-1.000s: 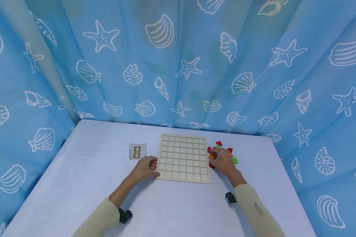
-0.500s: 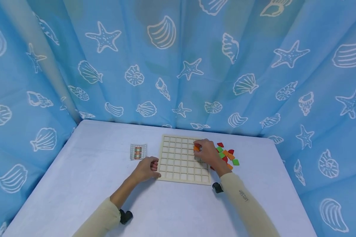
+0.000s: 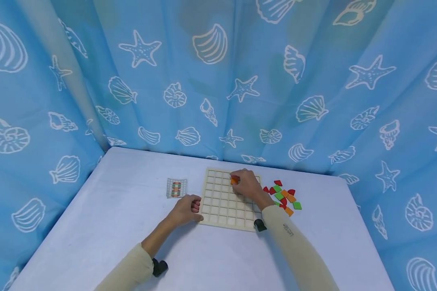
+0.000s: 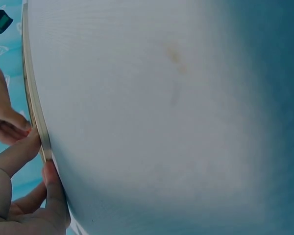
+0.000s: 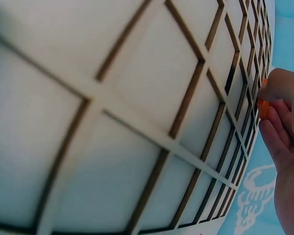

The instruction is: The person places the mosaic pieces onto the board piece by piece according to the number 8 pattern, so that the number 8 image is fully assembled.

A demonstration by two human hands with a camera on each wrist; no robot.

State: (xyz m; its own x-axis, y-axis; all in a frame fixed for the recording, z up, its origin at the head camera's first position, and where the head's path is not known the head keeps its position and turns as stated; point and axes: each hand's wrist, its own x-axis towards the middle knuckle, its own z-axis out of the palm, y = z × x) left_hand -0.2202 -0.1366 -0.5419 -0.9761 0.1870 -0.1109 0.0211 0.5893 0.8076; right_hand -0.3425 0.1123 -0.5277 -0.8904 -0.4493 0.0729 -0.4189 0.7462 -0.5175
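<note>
Over the far side of a board (image 3: 218, 202), the right hand (image 3: 247, 184) pinches an orange tile (image 3: 234, 181); the left hand (image 3: 185, 210) grips the board's left edge. The tile looks light, stiff, perhaps slippery, best pinched by opposite edges. Loose pieces (image 3: 278, 196) lie right of the board.

A white-covered table (image 3: 94, 226) is backed and flanked by blue curtains (image 3: 211, 85) printed with shells (image 3: 311, 109) and starfish (image 3: 242, 88). On its cover (image 4: 137, 132) a blurred, possibly yellowish stain (image 4: 174, 54) is seen
</note>
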